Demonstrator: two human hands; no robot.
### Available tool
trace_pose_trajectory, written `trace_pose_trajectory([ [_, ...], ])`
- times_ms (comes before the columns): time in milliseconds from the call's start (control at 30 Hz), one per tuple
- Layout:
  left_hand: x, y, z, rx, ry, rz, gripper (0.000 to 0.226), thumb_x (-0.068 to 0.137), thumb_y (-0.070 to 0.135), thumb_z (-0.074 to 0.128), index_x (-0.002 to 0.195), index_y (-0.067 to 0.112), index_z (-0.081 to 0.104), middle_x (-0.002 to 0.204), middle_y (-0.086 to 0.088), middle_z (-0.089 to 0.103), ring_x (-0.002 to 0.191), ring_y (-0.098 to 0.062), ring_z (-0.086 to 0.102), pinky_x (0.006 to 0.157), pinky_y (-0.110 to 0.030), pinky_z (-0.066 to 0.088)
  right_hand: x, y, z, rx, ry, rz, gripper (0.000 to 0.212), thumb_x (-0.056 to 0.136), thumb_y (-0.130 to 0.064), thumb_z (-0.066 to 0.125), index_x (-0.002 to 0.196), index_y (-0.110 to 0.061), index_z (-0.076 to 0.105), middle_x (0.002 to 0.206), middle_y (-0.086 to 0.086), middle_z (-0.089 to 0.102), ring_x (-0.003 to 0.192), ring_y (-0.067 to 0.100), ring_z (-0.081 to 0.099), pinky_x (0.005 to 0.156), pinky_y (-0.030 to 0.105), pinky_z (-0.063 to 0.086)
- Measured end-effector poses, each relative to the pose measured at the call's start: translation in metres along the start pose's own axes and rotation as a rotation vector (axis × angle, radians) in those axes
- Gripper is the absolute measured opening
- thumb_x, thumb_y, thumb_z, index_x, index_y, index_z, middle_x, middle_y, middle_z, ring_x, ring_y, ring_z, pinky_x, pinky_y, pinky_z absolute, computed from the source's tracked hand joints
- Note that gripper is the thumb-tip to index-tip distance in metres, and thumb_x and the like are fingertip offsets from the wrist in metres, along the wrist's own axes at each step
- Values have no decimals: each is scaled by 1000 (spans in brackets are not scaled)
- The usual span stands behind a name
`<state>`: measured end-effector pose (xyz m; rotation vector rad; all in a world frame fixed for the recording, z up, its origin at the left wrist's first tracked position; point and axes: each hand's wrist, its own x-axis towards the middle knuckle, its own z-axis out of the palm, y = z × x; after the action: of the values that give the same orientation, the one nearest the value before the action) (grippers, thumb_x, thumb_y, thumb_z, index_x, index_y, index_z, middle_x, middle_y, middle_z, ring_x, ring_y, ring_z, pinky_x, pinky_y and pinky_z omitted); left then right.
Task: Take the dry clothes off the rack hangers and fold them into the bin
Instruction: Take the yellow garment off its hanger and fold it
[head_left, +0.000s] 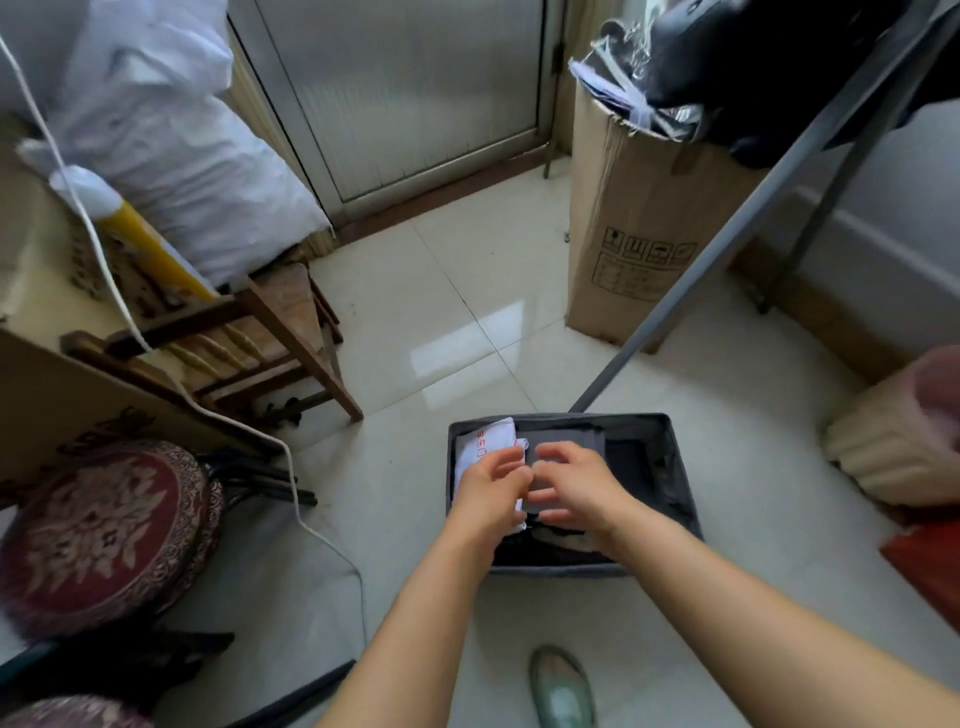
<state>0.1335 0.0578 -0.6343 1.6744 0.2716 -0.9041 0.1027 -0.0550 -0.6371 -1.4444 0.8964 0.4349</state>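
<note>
Head cam, L to R: just left of my hands a folded white garment (485, 446) w/ red print lies in the bin (675, 467), left side. My left hand (491, 486) has fingers curled at that garment's edge; can't tell if it's actually pinching. Right hand (569, 486) rests on a folded grey piece (563, 441), fingers fairly flat, pressing not gripping. Right of both, a darker folded item fills the bin's other side. I judge several pieces done; dark clothing (753, 62) up on the rack (727, 260) looks left to do.
</note>
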Motion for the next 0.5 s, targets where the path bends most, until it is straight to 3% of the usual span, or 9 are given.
trace_pose_trajectory([
  [67, -48, 20, 3, -29, -7, 52, 29, 97, 9, 53, 123, 20, 57, 126, -6, 63, 96, -15, 65, 76, -27, 54, -50, -10, -11, 34, 12, -52, 28, 95, -12, 49, 122, -18, 55, 107, 7, 71, 98, 28, 71, 70, 30, 55],
  [167, -109, 40, 11, -56, -33, 115, 28, 99, 9, 53, 126, 16, 58, 116, -5, 67, 75, -3, 68, 64, -20, 56, -115, -21, -24, 84, 33, -120, 22, 97, -12, 49, 116, -15, 60, 100, 7, 72, 90, 26, 71, 76, 36, 57],
  [300, -196, 53, 32, -71, -130, 158, 30, 100, 12, 52, 129, 12, 58, 115, -5, 70, 88, -15, 72, 83, -34, 59, -207, -21, -48, 130, 77, -190, 23, 98, -8, 46, 116, -9, 61, 96, 9, 71, 67, 17, 70, 52, 24, 54],
  [367, -233, 60, 47, -51, -176, 178, 29, 100, 12, 52, 129, 12, 59, 113, -8, 71, 93, -21, 72, 84, -35, 59, -246, -20, -63, 115, 105, -215, 22, 99, -10, 46, 115, -9, 62, 98, 11, 71, 66, 16, 70, 56, 27, 57],
  [433, -284, 73, 71, -55, -257, 207, 27, 100, 11, 52, 126, 11, 61, 108, -8, 72, 86, -19, 73, 74, -28, 60, -303, -15, -90, 138, 196, -245, 21, 100, -12, 46, 113, -11, 63, 102, 14, 71, 77, 23, 71, 73, 36, 60],
  [500, -300, 72, 77, -74, -285, 202, 22, 99, 8, 53, 119, 11, 63, 101, -10, 73, 74, -14, 74, 64, -24, 60, -319, -8, -94, 143, 202, -254, 20, 100, -13, 46, 111, -13, 63, 101, 14, 71, 79, 23, 71, 69, 34, 61],
])
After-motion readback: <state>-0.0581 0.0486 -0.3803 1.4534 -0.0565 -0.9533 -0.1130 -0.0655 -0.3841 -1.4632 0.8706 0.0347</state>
